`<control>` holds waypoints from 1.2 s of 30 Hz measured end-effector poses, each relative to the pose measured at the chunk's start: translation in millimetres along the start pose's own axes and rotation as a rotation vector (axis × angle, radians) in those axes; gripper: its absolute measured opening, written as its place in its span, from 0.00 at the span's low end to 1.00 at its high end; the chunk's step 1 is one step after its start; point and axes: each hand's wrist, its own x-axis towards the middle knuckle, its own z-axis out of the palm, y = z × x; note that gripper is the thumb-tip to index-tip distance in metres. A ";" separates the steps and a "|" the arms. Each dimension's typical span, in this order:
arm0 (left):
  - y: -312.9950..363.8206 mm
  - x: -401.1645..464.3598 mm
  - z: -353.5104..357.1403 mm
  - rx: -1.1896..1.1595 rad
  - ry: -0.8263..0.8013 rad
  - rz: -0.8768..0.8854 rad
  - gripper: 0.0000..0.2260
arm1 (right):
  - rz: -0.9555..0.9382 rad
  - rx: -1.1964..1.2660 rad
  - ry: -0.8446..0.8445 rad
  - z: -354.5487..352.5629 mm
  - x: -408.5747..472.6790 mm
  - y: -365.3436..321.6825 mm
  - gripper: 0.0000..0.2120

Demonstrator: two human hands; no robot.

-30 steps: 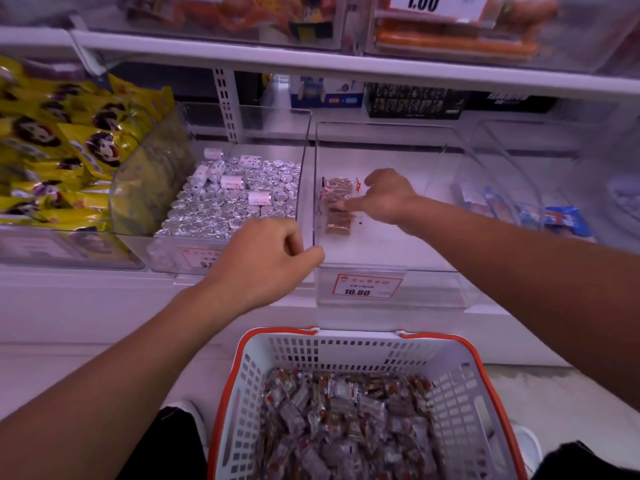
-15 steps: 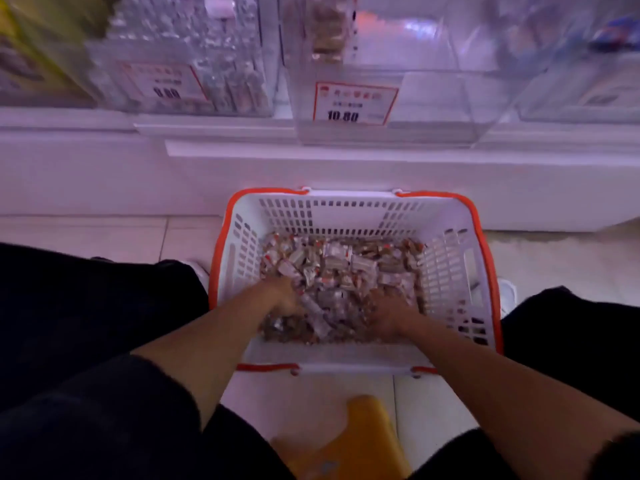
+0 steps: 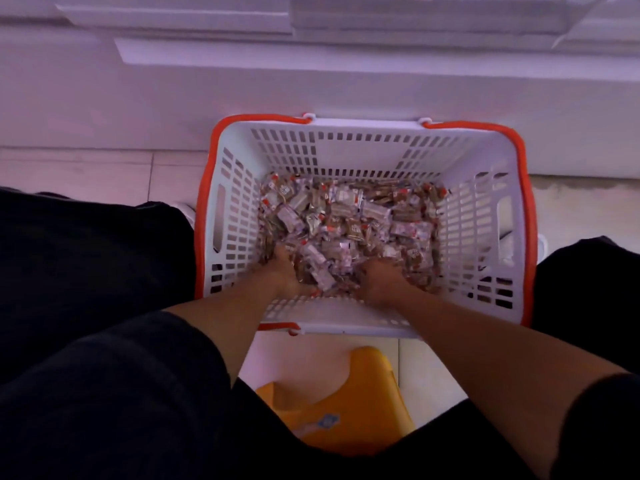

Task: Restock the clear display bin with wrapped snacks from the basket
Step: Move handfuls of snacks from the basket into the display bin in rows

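Head view, nearest: left hand (image 3: 289, 271) and right hand (image 3: 379, 277) are sunk into the wrapped snacks (image 3: 346, 220) heaped in the white orange-rimmed basket (image 3: 346, 148); whether their fingers have closed I cannot tell. Gathering step, probably. Next: lift handfuls up to the clear display bin, out of view.

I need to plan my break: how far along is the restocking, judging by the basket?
Little looks done: the basket holds a deep pile of wrapped snacks. In hand: left hand and right hand are dug into the pile, their fingers hidden, so any hold is unclear. Left: lifting handfuls to the display bin, out of view.
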 end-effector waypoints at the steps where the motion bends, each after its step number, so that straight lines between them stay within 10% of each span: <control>1: 0.3 0.2 2.6 0.035 0.073 -0.006 0.55 | 0.016 -0.025 -0.011 2.8 3.3 -4.5 0.15; 5: 5.7 3.6 9.8 0.112 0.357 -0.044 0.63 | 0.152 -0.044 0.041 13.8 9.4 -5.6 0.15; 9: 6.2 11.3 12.6 0.234 0.459 -0.010 0.30 | 0.150 -0.089 0.086 10.8 11.5 7.0 0.17; 23: 14.9 6.8 -7.0 -0.145 0.358 0.096 0.10 | 0.289 0.056 0.083 -23.9 2.6 25.9 0.09; 36: 29.3 -45.3 -19.9 -0.587 -0.303 0.141 0.07 | 0.089 0.092 -0.136 -13.9 -9.4 30.1 0.20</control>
